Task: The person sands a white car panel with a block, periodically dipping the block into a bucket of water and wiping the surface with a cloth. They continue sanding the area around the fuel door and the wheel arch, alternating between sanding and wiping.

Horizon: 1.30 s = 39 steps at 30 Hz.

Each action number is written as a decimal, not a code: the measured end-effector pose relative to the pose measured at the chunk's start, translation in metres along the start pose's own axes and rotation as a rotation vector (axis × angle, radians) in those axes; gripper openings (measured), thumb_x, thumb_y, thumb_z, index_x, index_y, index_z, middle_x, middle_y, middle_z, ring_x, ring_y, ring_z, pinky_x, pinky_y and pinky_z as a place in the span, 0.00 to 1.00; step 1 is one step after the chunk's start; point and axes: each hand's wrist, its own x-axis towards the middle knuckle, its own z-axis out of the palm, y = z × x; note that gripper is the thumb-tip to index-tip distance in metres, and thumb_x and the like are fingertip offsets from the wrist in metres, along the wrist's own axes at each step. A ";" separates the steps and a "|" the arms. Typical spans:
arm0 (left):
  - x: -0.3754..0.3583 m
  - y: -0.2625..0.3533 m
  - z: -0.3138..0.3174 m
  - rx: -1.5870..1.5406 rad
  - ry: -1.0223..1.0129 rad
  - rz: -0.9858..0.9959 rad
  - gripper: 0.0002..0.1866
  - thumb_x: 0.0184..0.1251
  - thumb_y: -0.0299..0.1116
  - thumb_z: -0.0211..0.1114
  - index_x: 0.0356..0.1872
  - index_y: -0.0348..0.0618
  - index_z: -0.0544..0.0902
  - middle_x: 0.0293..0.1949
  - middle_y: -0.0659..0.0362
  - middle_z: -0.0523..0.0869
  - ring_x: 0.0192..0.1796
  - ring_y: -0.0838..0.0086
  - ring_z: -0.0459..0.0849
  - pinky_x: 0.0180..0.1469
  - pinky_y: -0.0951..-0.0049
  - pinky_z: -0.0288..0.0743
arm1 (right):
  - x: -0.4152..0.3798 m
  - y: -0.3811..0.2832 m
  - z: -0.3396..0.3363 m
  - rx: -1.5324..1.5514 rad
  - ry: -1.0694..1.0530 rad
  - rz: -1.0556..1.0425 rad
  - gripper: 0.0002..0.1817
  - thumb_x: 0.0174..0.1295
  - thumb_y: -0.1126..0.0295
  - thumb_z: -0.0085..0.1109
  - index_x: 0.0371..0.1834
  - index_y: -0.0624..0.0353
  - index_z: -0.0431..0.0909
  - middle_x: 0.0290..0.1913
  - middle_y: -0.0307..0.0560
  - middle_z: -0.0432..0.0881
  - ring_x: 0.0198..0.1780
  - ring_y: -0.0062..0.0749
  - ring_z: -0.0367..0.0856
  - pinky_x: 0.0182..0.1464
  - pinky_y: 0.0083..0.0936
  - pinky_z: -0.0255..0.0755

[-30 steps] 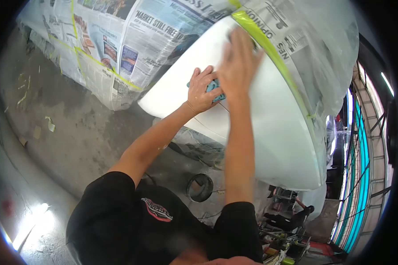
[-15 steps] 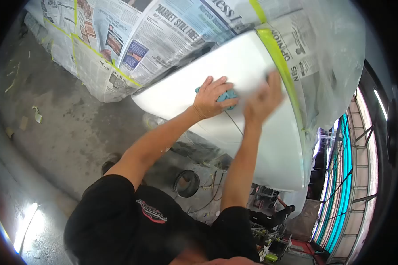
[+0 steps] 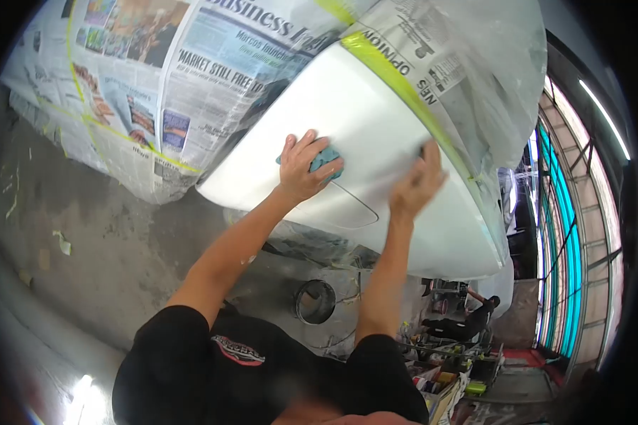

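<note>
So from my seat the left hand [image 3: 301,170] is flat on the white car panel [image 3: 376,142], fingers spread a bit and pressing a teal rag [image 3: 326,159] down under the fingertips. Only a bit of the rag peeks out at about 2 o'clock from the knuckles, the rest is hidden under the palm. The right hand [image 3: 417,185] sits just off at 3 o'clock from the left one, palm on the same panel, fingers laid together and flat; it's blurry, so I can't tell if there's anything under it. My read on the rag: soft, light, floppy, it'll bunch up and slide easily on that smooth paint, so I'd keep it wadded under the whole palm instead of pinching a corner. The panel looks stiff and slick, and I'd guess the finish marks easily, so flat even pressure, no nails. The panel runs from 11 o'clock down to 4 o'clock through the view, with newspaper [image 3: 191,78] masking it off at 10 o'clock and a strip of yellow tape [image 3: 397,81] along the top edge at 1 o'clock, just above the right hand. A thin curved seam [image 3: 361,212] in the panel sits right below and between the two wrists.
</note>
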 end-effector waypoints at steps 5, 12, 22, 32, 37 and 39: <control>0.001 -0.004 0.001 -0.074 -0.062 -0.075 0.30 0.39 0.34 0.83 0.48 0.71 0.83 0.60 0.57 0.80 0.67 0.54 0.76 0.69 0.46 0.60 | 0.014 -0.061 0.069 0.351 0.134 -0.033 0.20 0.72 0.67 0.51 0.63 0.65 0.78 0.62 0.53 0.81 0.68 0.47 0.76 0.77 0.56 0.49; -0.007 -0.007 -0.002 0.012 -0.068 0.009 0.26 0.45 0.35 0.80 0.48 0.73 0.85 0.59 0.57 0.81 0.67 0.50 0.76 0.68 0.42 0.59 | 0.018 -0.044 0.035 0.144 0.041 -0.141 0.21 0.76 0.62 0.49 0.64 0.61 0.79 0.69 0.51 0.79 0.71 0.47 0.74 0.78 0.59 0.43; -0.007 -0.014 0.006 0.020 0.012 0.127 0.29 0.53 0.34 0.79 0.57 0.60 0.77 0.62 0.50 0.80 0.71 0.45 0.72 0.74 0.39 0.54 | -0.012 -0.026 0.051 0.083 0.188 -0.030 0.25 0.67 0.69 0.57 0.67 0.66 0.72 0.68 0.63 0.73 0.72 0.56 0.69 0.76 0.62 0.50; 0.001 -0.007 0.004 0.088 0.012 0.236 0.27 0.61 0.33 0.72 0.60 0.54 0.73 0.66 0.46 0.74 0.73 0.40 0.67 0.73 0.32 0.51 | -0.104 0.271 -0.105 -0.420 0.261 0.499 0.27 0.79 0.56 0.44 0.67 0.69 0.74 0.63 0.65 0.79 0.65 0.60 0.76 0.72 0.47 0.63; 0.011 -0.003 0.002 -0.011 0.000 0.317 0.25 0.63 0.30 0.67 0.61 0.47 0.72 0.65 0.40 0.71 0.70 0.39 0.67 0.72 0.32 0.56 | -0.268 0.329 -0.224 -0.035 0.318 1.250 0.35 0.78 0.47 0.41 0.49 0.75 0.81 0.50 0.72 0.85 0.53 0.64 0.83 0.54 0.45 0.73; 0.008 -0.010 0.001 -0.002 -0.057 0.319 0.26 0.65 0.28 0.66 0.63 0.42 0.71 0.66 0.42 0.68 0.69 0.40 0.67 0.70 0.35 0.61 | -0.390 0.311 -0.230 -0.166 -0.018 1.487 0.33 0.77 0.47 0.42 0.46 0.76 0.80 0.45 0.77 0.83 0.52 0.69 0.82 0.53 0.48 0.73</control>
